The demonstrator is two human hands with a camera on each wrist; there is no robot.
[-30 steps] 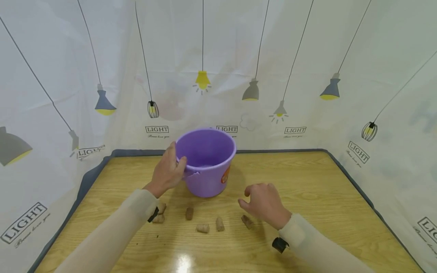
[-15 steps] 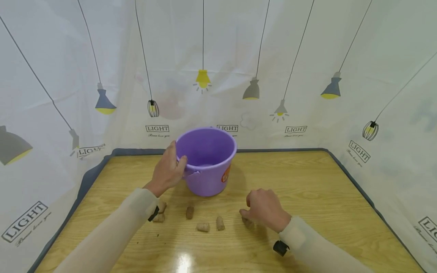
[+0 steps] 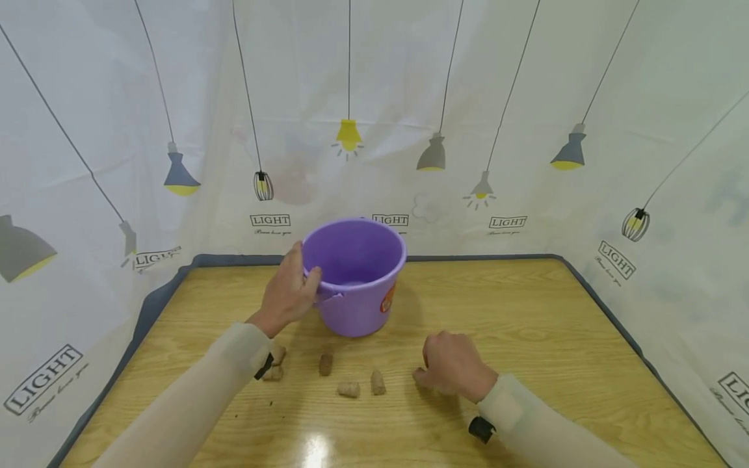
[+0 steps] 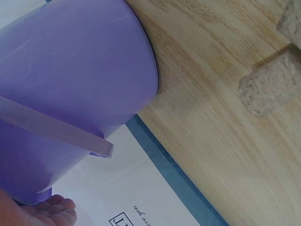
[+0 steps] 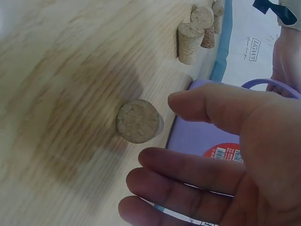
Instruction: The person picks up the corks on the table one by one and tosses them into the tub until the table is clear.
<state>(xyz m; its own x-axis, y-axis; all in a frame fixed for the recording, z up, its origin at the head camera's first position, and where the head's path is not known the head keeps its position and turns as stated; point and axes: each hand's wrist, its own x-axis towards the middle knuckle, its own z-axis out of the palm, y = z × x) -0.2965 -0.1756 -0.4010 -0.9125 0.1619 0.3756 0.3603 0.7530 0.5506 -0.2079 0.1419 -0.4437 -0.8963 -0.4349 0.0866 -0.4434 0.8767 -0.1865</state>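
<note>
Lowering since a second ago, right hand (image 3: 453, 364) at lower right now hides one cork (image 5: 138, 121) from the head camera; right wrist view has it mid-frame, thumb and fingers apart, so not pinched yet. Left hand (image 3: 287, 292) grips purple bucket (image 3: 354, 315), centre.

In the head view, the right hand (image 3: 453, 364) hides a cork (image 5: 137, 121) right of the bucket (image 3: 351, 317), whose sticker (image 3: 387, 299) is blurred.

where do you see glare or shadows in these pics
Head view: bright glare spot on the near table, soft shadow right of the purple bucket; right wrist view: broad shadow beside the cork near the fingers; left wrist view: faint sheen on the bucket.
</note>
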